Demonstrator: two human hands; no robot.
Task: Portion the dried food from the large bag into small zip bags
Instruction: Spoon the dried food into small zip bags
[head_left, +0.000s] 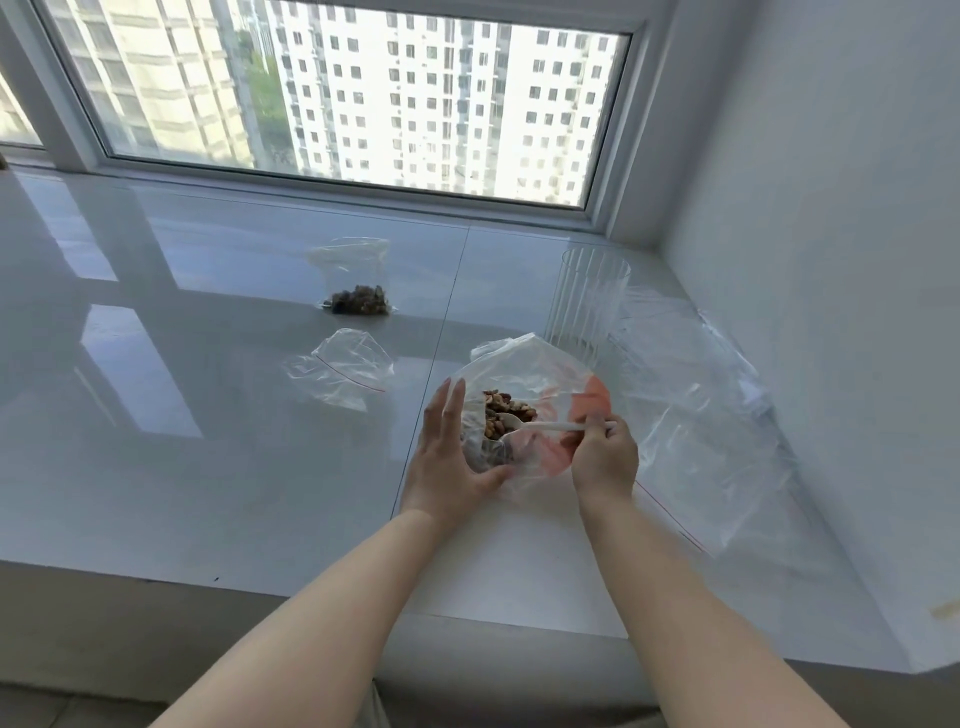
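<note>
Head view: left hand (451, 457) cups the large bag (524, 384) with straight fingers; right hand (602, 457) pinches a white spoon (545, 427) in the dried food (506, 413).

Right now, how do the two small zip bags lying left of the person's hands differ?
The farther small zip bag holds a clump of dark dried food at its bottom; the nearer small zip bag looks empty. The farther bag appears to stand with its mouth up, while the nearer one lies crumpled on the white sill. A red zip line shows plainly on the nearer bag only. Both are clear plastic, and neither hand touches them.
</note>
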